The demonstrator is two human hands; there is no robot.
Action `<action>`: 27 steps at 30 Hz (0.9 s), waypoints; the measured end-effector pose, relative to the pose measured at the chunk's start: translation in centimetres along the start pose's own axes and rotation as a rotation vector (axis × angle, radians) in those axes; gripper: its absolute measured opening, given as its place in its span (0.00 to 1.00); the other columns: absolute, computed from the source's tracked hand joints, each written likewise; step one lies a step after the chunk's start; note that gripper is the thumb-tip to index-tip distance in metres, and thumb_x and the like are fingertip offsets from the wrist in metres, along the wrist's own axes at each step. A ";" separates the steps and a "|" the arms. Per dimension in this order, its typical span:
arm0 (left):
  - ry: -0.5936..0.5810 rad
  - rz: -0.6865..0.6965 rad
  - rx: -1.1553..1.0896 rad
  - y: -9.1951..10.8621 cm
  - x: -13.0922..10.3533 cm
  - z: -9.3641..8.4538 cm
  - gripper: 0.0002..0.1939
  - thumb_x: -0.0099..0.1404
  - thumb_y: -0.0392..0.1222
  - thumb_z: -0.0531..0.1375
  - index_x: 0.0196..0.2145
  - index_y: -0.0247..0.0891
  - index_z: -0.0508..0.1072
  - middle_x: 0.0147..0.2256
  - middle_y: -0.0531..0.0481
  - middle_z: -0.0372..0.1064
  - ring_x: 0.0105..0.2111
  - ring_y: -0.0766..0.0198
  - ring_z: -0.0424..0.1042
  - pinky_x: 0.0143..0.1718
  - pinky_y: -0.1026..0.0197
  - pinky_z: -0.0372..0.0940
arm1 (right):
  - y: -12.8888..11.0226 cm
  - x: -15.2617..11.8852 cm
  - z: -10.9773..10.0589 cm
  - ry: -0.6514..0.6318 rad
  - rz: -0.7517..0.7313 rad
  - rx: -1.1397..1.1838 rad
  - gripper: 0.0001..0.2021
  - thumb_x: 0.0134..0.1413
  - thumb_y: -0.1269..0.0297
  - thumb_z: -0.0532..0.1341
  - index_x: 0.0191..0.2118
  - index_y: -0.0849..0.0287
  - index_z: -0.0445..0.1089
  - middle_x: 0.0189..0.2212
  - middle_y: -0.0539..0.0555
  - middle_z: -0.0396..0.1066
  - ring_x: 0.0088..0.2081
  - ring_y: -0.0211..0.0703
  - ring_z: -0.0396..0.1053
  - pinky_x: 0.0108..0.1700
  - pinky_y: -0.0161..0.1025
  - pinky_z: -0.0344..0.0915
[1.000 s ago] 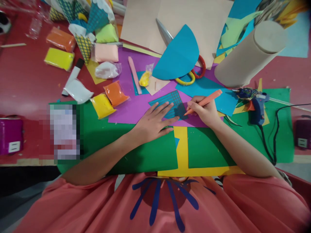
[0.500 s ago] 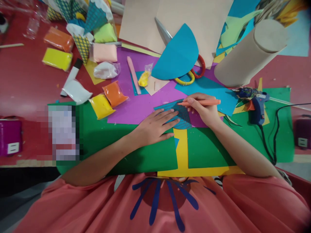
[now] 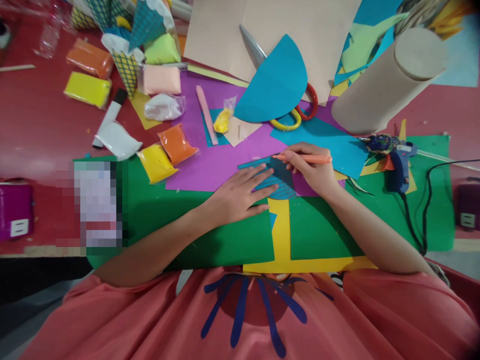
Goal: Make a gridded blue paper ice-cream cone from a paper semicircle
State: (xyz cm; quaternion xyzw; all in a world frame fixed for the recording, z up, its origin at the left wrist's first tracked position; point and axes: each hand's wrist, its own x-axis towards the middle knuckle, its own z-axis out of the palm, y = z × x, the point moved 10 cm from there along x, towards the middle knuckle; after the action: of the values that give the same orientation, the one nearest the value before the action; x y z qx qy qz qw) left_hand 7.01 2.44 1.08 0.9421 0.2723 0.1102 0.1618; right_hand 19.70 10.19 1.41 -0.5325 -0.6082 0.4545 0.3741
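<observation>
My left hand (image 3: pixel 242 195) lies flat with its fingers spread, pressing on a blue piece of paper (image 3: pixel 279 175) marked with dark crossing lines. Part of that paper is hidden under the fingers. An orange marker (image 3: pixel 315 159) is pinched in my right hand (image 3: pixel 313 167), its tip touching the paper near the upper edge. Beneath the blue piece are a purple sheet (image 3: pixel 198 170) and a green sheet (image 3: pixel 318 230). Just beyond my hands, a plain blue cut piece (image 3: pixel 277 82) covers the middle of a pair of scissors (image 3: pixel 309 102).
A glue gun (image 3: pixel 399 165) with a black cord lies on the right, near a beige paper cylinder (image 3: pixel 375 95). Clay packets (image 3: pixel 178 145), a black-and-white marker (image 3: pixel 110 117) and decorated paper cones (image 3: pixel 127 67) are on the left. A blurred-out phone-like object (image 3: pixel 98 205) sits near the left edge.
My right hand and the orange marker have shifted slightly left along the lined blue paper. My left hand stays in place.
</observation>
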 end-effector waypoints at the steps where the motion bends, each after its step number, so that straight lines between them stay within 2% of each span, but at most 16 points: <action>1: 0.000 -0.001 -0.002 0.0 0.0 0.0 0.24 0.70 0.51 0.54 0.61 0.43 0.65 0.64 0.38 0.56 0.65 0.45 0.55 0.59 0.42 0.60 | 0.0 0.0 0.0 0.000 0.001 -0.003 0.14 0.56 0.53 0.63 0.32 0.59 0.76 0.24 0.51 0.74 0.24 0.35 0.67 0.25 0.35 0.62; 8: 0.003 0.002 -0.005 0.0 0.1 0.0 0.24 0.71 0.51 0.53 0.60 0.42 0.66 0.64 0.38 0.57 0.64 0.44 0.55 0.59 0.42 0.60 | -0.4 0.0 0.2 -0.014 -0.028 -0.061 0.12 0.57 0.55 0.62 0.32 0.58 0.76 0.26 0.52 0.75 0.25 0.35 0.68 0.25 0.35 0.61; 18: 0.007 -0.003 -0.012 -0.1 0.1 0.0 0.24 0.71 0.51 0.53 0.60 0.43 0.66 0.64 0.38 0.57 0.64 0.45 0.55 0.59 0.42 0.60 | -0.4 0.1 0.2 -0.028 -0.050 -0.054 0.12 0.58 0.58 0.61 0.28 0.59 0.74 0.22 0.50 0.72 0.23 0.34 0.66 0.25 0.35 0.61; 27: 0.044 0.024 -0.028 0.0 0.1 -0.4 0.23 0.71 0.50 0.52 0.59 0.40 0.67 0.61 0.33 0.58 0.63 0.44 0.57 0.58 0.41 0.61 | -0.5 0.1 0.3 -0.035 -0.074 -0.020 0.11 0.56 0.64 0.60 0.25 0.60 0.72 0.21 0.49 0.70 0.23 0.34 0.65 0.28 0.35 0.61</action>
State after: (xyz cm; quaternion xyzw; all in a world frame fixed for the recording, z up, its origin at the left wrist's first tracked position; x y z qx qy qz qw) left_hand 6.99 2.55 1.45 0.9403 0.2628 0.1368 0.1674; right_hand 19.26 10.28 1.82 -0.5052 -0.6384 0.4435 0.3748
